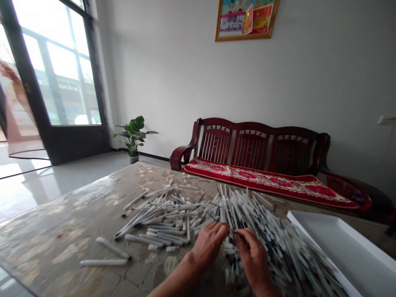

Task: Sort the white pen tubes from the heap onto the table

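My left hand is closed, thumb and fingers pinched together above the heap of pen parts. Close beside it on the right, my right hand is also closed in a pinch, and the fingertips of both hands nearly meet. Something small and dark shows between them, too blurred to name. Around and beyond the hands lies a large pile of white pen barrels, many with dark ends. To the left is a looser group of pens with thin dark refills and short white caps among them.
A white shallow box stands at the table's right. Two separate pens lie on the patterned tabletop at left. Behind are a dark red wooden bench with a red runner, a potted plant and a glass door.
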Motion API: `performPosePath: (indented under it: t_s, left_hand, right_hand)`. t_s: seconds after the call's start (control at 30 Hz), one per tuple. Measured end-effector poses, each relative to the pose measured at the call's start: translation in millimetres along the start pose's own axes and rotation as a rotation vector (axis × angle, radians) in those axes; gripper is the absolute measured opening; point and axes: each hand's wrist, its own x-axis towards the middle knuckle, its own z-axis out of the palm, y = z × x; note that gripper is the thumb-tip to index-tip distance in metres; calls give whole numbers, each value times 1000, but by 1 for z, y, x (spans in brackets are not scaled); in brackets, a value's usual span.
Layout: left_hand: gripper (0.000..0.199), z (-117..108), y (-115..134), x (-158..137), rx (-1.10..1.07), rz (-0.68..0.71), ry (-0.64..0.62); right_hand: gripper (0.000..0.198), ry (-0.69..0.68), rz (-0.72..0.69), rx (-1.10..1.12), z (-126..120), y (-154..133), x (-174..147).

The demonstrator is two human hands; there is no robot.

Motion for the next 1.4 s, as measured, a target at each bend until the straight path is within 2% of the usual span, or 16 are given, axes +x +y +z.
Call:
performPosePath:
  t_s: [0.13, 0.23, 0.3, 0.43, 0.53, 0.6, 0.67, 0.77, 0.8, 0.87, 0.97, 1.07, 1.27, 1.4]
  left_hand:
    - [10, -7, -1, 9, 97, -65, -193]
    - [8, -15, -2, 20, 186, -99, -341]
    - [9, -19, -5, 29, 230, -75, -419]
    - [14, -17, -11, 44, 278, -21, -494]
    - [21, -10, -15, 48, 238, 9, -535]
    - [29, -8, -18, 46, 171, 25, -534]
    - [37, -9, -24, 41, 122, -41, -470]
    - [40, -16, -44, 36, 148, -339, -321]
    - [37, -19, -52, 34, 174, -444, -302]
    - [26, -25, -69, 32, 222, -546, -329]
    - [22, -31, -88, 30, 295, -603, -425]
    - [22, -34, -95, 26, 331, -639, -461]
    - [24, -36, -91, 29, 351, -597, -437]
    - [33, -25, -87, 41, 294, -528, -482]
  right_hand:
    - [29, 122, 16, -33, -3, 10, 2]
    - [31, 138, 4, -52, -2, 15, 2]
    - [32, 136, -5, -64, 0, 16, 1]
    - [32, 106, -25, -87, 4, 17, -1]
    - [32, 98, -41, -97, 4, 18, -1]
    - [32, 111, -43, -102, 3, 17, -1]
    - [32, 130, -42, -107, 2, 16, -1]
    - [33, 138, -44, -100, 2, 13, 0]
    - [33, 129, -46, -93, 3, 12, -1]
    - [32, 104, -55, -82, 5, 10, -1]
    - [31, 81, -72, -78, 7, 7, -2]
    - [32, 88, -69, -77, 6, 7, -2]
    - [31, 104, -85, -86, 4, 6, -2]
    - [30, 100, -88, -86, 4, 7, -2]
